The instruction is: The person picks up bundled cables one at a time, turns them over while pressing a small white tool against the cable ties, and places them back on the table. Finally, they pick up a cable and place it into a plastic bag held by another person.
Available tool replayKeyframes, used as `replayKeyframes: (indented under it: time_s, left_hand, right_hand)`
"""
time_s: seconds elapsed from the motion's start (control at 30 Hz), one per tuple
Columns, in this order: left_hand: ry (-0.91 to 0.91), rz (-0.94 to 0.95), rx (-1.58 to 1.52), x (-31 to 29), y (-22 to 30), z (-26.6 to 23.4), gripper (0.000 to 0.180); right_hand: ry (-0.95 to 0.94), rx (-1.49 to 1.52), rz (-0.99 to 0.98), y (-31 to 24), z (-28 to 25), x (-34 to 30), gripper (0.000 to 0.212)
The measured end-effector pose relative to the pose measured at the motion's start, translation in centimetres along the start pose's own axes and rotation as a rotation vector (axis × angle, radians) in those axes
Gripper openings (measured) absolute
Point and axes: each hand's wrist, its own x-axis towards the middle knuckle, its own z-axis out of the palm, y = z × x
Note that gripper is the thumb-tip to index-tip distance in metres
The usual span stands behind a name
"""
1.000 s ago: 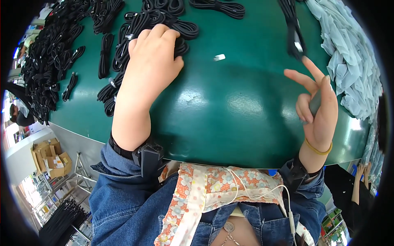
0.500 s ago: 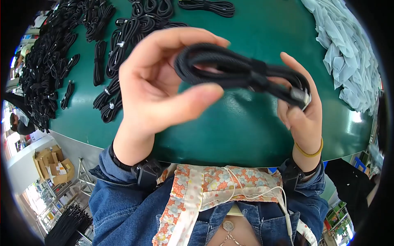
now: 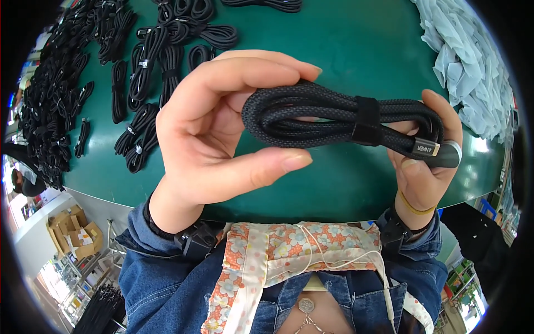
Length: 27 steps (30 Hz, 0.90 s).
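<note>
A coiled black braided cable (image 3: 331, 103) is held up in front of me above the green table. A black strap (image 3: 367, 119) wraps around its middle. My left hand (image 3: 192, 125) curves around the left loop, thumb below and fingers above. My right hand (image 3: 425, 186) grips the other end, where a dark plug (image 3: 426, 147) with a metal tip lies beside a second, rounded dark end with a pale rim. Some of the right fingers are hidden behind the coil.
More coiled black cables (image 3: 147, 61) lie on the green table (image 3: 334, 189) at the far left, next to a large heap of cables (image 3: 47, 106). Translucent plastic bags (image 3: 467, 72) are piled at the right. Cardboard boxes (image 3: 75, 231) stand below the table's left edge.
The cable has shifted slightly right and down, and its plug end now faces me more clearly. Both hands moved with it and keep hold of it.
</note>
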Motion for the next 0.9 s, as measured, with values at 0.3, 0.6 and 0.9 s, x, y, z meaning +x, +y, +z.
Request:
replayKeyframes:
  time_s: [0.3, 0.6, 0.9]
  left_hand:
    - [0.154, -0.288, -0.05, -0.8, 1.0, 0.6, 0.058]
    - [-0.052, -0.388, 0.387, 0.2, 0.4, -2.1, 0.022]
    - [-0.005, -0.047, 1.524, 0.4, -4.0, -4.4, 0.025]
  right_hand:
    - [-0.008, -0.001, -0.082, 0.3, 0.1, -0.2, 0.066]
    - [-0.365, -0.118, 0.052, -0.4, -1.5, 0.9, 0.037]
    - [0.191, 0.055, 0.213, -0.7, 0.0, 1.8, 0.026]
